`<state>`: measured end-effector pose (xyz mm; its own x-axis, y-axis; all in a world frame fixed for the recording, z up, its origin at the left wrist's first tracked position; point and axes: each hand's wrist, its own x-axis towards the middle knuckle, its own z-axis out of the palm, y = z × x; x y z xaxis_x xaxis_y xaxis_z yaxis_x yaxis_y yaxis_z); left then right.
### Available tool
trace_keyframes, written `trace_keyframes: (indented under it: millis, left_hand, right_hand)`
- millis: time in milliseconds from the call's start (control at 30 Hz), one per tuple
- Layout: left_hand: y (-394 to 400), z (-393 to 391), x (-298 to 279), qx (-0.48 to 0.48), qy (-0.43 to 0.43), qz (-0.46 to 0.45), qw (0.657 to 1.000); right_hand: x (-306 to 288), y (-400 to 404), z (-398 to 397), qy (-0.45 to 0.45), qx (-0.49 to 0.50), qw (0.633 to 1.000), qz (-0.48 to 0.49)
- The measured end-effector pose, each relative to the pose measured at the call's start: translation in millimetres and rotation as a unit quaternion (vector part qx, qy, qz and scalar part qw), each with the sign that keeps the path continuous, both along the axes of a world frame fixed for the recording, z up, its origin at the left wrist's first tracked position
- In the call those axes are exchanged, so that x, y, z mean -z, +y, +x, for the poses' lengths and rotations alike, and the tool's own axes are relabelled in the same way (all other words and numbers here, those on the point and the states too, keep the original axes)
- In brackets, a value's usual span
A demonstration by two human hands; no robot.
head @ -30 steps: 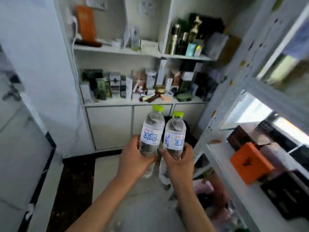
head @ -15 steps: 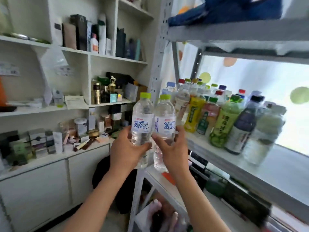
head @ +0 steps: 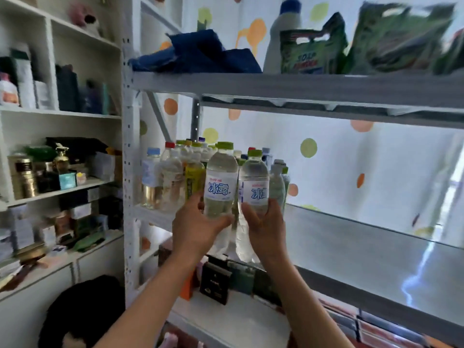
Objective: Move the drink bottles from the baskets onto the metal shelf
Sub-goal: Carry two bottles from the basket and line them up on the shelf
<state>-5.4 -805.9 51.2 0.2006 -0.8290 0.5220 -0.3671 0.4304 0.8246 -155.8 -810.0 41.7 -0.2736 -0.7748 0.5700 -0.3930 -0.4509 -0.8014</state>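
Metal shelf (head: 364, 249): big bare spot at 3 o'clock of the bottle crowd (head: 175, 177).
Left hand (head: 198, 229): fingers wrap left water bottle (head: 220, 187).
Right hand (head: 266, 229): fingers wrap right water bottle (head: 253, 189).
Tip: set both down straight, then let go.

The place looks like a small shop or its stockroom. A grey metal shelf (head: 351, 89) of slotted uprights carries goods sorted by kind: a crowd of drink bottles (head: 175, 177) on the middle level, soap powder bags (head: 311, 54) and a white detergent bottle (head: 286, 23) above, flat boxes (head: 216, 285) below. Beside it, white built-in shelving (head: 62, 114) is packed with boxed cosmetics and perfume bottles (head: 61, 159). A spotted curtain (head: 326, 151) hangs behind.
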Motion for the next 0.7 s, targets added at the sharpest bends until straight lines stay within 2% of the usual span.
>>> trace_keyframes:
  millis: [300,533,700]
  left_hand:
    - [-13.0,-104.9,-17.9,0.061,0.004,-0.016,0.998]
    - [-39.9,-206.7,-15.5,0.061,0.021,-0.002,0.998]
    - [-70.4,-252.4,-10.6,-0.009,0.031,-0.005,0.999]
  right_hand:
    - [-35.7,-12.0,-134.7,0.046,0.092,0.994,0.043]
    - [-51.9,-74.5,-244.2,0.036,0.033,0.994,0.098]
    - [-56.6,-143.4,-290.6,0.047,0.018,0.993,0.106]
